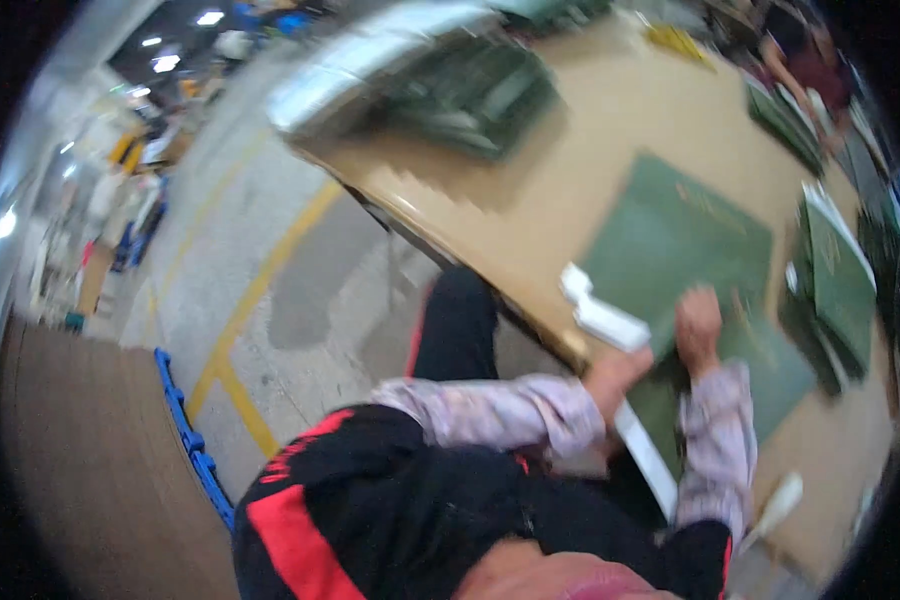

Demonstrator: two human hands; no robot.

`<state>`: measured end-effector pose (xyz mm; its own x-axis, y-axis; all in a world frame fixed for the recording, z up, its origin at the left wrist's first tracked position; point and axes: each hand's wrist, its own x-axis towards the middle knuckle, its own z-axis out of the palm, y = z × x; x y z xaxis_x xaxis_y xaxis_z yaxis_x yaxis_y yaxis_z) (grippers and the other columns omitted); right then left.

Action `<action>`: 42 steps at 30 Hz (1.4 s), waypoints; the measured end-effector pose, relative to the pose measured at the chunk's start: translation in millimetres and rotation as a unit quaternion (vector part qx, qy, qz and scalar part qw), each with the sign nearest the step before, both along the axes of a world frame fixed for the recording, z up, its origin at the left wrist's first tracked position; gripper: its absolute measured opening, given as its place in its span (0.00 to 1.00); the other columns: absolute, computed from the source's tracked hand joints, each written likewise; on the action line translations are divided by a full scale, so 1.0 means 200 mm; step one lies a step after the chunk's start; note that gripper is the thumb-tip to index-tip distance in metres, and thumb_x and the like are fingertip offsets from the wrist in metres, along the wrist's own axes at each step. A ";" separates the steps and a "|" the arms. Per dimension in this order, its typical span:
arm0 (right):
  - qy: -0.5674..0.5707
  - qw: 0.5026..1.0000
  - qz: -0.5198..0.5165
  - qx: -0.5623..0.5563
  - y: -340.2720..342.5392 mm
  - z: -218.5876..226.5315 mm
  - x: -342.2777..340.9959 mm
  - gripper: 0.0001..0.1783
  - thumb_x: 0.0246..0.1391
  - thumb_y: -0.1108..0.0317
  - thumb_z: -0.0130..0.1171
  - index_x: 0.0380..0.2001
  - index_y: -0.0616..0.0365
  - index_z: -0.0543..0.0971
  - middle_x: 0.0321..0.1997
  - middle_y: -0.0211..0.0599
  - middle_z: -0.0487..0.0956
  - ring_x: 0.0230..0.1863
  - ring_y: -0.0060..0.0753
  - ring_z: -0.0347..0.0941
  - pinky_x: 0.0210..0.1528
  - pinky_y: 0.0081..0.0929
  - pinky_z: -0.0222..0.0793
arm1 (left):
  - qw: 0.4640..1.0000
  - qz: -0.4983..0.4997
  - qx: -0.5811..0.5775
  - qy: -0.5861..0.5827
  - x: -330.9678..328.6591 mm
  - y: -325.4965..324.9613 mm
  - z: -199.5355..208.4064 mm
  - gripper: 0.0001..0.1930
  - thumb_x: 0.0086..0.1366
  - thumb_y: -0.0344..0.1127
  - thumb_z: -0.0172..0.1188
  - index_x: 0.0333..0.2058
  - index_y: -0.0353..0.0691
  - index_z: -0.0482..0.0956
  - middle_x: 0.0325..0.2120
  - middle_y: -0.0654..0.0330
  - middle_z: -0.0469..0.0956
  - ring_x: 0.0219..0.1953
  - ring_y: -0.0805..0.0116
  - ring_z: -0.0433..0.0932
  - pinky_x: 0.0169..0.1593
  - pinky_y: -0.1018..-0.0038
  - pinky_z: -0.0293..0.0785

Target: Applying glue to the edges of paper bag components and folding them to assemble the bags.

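Dark green flat covers (685,235) with faint gold marks lie overlapped at the near edge of the tan table. Over their near left side, my left hand (615,380) is closed at a white folded strip (612,324); its fingers are blurred. A longer white strip (650,455) runs from beneath that hand toward my body. My right hand (698,320) is curled into a fist on the covers, right of the left hand. Whatever its fingers may hold is hidden. Patterned sleeves cover both forearms.
More green covers are stacked at the far left (470,95) and at the right (838,285). A white-handled tool (778,505) lies near the right edge. Another person (800,60) works across the table (610,110). Yellow lines mark the floor (270,270) at left.
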<state>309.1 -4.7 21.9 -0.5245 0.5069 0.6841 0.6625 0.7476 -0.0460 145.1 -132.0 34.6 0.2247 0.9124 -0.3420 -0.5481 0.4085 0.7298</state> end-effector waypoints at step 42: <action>-0.155 0.925 -0.275 -0.212 -0.18 0.33 0.12 0.43 0.52 0.47 0.56 0.63 0.64 0.57 0.69 0.58 0.50 0.71 0.55 0.40 0.69 0.50 0.34 | 0.509 -0.212 0.484 0.680 0.06 0.20 -0.11 0.44 0.60 0.63 0.46 0.64 0.33 0.50 0.67 0.50 0.44 0.69 0.53 0.36 0.68 0.54 0.30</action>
